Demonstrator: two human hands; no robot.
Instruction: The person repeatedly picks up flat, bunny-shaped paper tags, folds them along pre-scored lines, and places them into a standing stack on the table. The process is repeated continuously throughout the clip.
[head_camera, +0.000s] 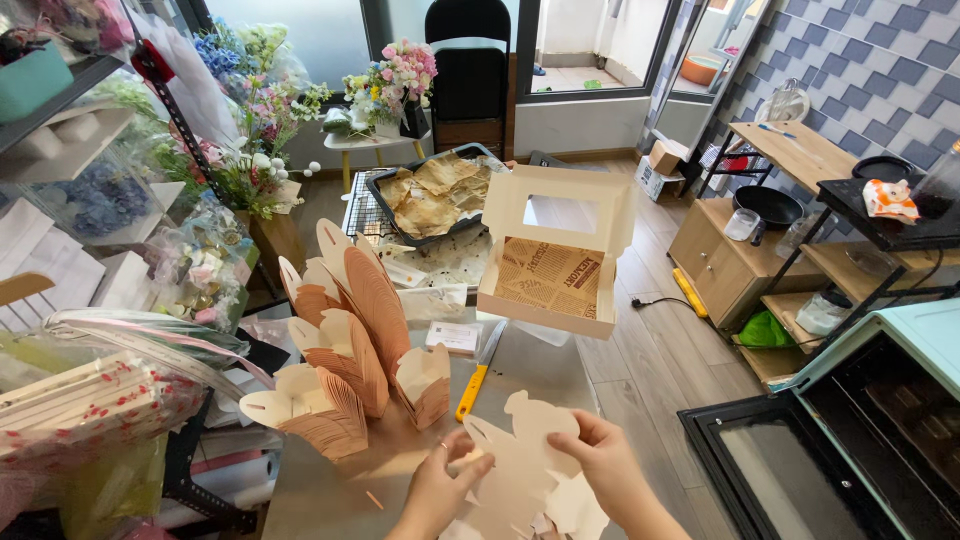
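Note:
Both of my hands grip a flat, unfolded paper box blank (520, 465), tan and white with scalloped flaps, at the near edge of the metal table (330, 490). My left hand (440, 490) pinches its left side; a ring shows on one finger. My right hand (605, 460) holds its right edge. Just left stand several folded tan and white paper boxes (345, 365) with scalloped tops. Beyond them an open white window box (555, 255) lined with printed brown paper rests on the table. A yellow-handled knife (478, 375) lies between the box and my hands.
A dark baking tray (435, 195) with crumpled brown paper sits on a wire rack at the far end. Flower bouquets (245, 110) and wrapping supplies crowd the left. An open oven (860, 440) stands at the right, with shelves (800, 200) of kitchenware behind it.

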